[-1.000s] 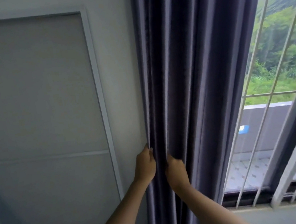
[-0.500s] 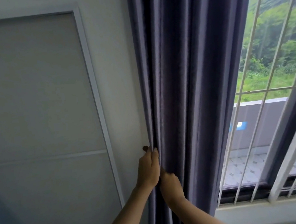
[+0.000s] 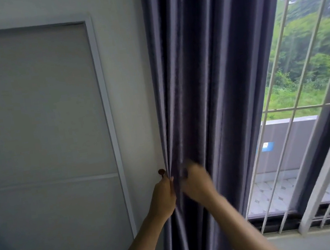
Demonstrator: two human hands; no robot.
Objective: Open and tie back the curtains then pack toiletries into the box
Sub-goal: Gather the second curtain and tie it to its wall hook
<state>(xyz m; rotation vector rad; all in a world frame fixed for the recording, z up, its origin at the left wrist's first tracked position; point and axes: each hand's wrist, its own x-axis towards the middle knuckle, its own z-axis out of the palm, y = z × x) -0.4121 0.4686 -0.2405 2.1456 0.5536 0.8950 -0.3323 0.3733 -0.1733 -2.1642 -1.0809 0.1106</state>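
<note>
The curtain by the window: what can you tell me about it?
The curtain is dark grey-purple cloth with a slight sheen, hanging in long upright folds, gathered between the white wall and the barred window. The left hand grips its wall-side edge; the blurred right hand lies against the folds.

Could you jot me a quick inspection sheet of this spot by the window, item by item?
Surface: pale wall with a framed panel; no table seen.
Job's things: dark curtain gathered beside the window; small brown wall hook at its left edge; toiletries and box not seen.
Clutter: nothing seen.
Hands: left hand grips the curtain's edge below the hook; right hand on the folds, blurred.
Cables: nothing seen.
Surroundings: white window bars, greenery outside.
</note>
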